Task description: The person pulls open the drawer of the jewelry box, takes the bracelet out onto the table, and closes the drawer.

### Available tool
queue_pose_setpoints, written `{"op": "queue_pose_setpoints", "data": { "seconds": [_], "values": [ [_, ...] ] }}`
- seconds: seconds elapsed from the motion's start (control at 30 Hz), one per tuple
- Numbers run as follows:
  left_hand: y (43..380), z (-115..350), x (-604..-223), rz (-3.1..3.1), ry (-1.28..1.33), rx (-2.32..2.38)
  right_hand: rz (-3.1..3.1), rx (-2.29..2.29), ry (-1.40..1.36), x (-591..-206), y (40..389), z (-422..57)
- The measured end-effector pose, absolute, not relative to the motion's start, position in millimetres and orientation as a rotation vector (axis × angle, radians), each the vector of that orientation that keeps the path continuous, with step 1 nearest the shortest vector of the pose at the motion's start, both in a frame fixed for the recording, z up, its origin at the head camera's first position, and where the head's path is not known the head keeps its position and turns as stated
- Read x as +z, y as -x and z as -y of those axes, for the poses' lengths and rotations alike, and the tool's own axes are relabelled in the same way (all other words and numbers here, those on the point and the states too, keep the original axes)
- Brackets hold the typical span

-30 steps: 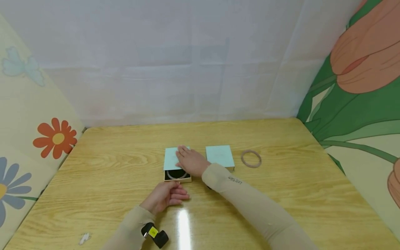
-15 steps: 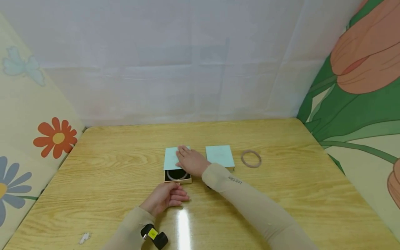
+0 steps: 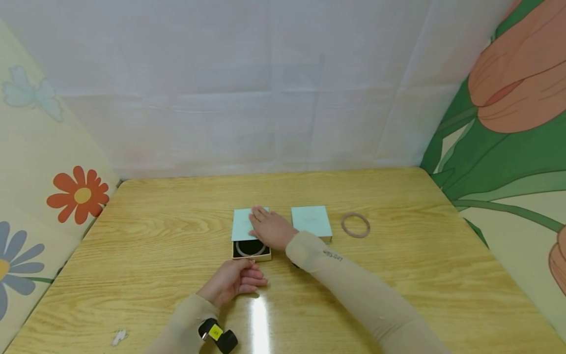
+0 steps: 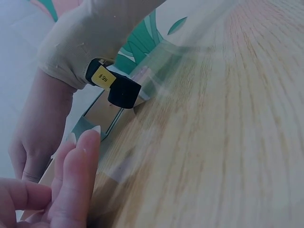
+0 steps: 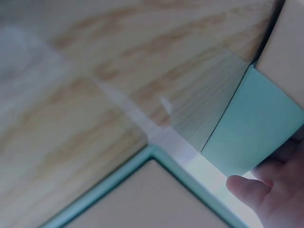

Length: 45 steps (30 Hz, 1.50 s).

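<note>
A pale blue drawer box (image 3: 242, 223) lies on the table, its tan drawer (image 3: 261, 256) partly out toward me. Inside, on black lining, rests a bracelet (image 3: 238, 248), partly hidden. My right hand (image 3: 273, 230) rests flat on the sleeve's top; in the right wrist view one finger (image 5: 249, 190) lies at the sleeve's edge. At the drawer's front, my left hand (image 3: 230, 281) pinches between thumb and index finger; the exact spot held is hidden. Its other fingers (image 4: 78, 175) stretch out loosely. To the right sits a second pale blue box (image 3: 311, 220), closed.
A pinkish ring-shaped bracelet (image 3: 367, 231) lies right of the second box. White cloth (image 3: 221, 132) hangs behind the wooden table (image 3: 168, 236). Painted panels (image 3: 508, 196) flank both sides. A small white mark (image 3: 119, 338) shows near the table's front left.
The drawer has come very slightly toward me, and my left hand has shifted back with it. My right hand keeps its place on the sleeve.
</note>
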State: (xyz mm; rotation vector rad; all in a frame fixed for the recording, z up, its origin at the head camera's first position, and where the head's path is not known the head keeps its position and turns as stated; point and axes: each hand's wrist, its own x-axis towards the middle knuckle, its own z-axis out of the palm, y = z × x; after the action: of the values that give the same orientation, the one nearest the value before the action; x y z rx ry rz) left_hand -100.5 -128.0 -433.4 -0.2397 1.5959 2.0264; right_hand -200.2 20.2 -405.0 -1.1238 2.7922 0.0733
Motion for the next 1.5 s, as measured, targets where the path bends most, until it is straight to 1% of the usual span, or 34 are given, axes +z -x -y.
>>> {"op": "queue_pose_setpoints", "data": {
  "seconds": [1.5],
  "values": [
    [87, 129, -435, -1.561, 0.221, 2.027, -2.802, 0.086, 1.122, -407, 201, -20]
  ]
}}
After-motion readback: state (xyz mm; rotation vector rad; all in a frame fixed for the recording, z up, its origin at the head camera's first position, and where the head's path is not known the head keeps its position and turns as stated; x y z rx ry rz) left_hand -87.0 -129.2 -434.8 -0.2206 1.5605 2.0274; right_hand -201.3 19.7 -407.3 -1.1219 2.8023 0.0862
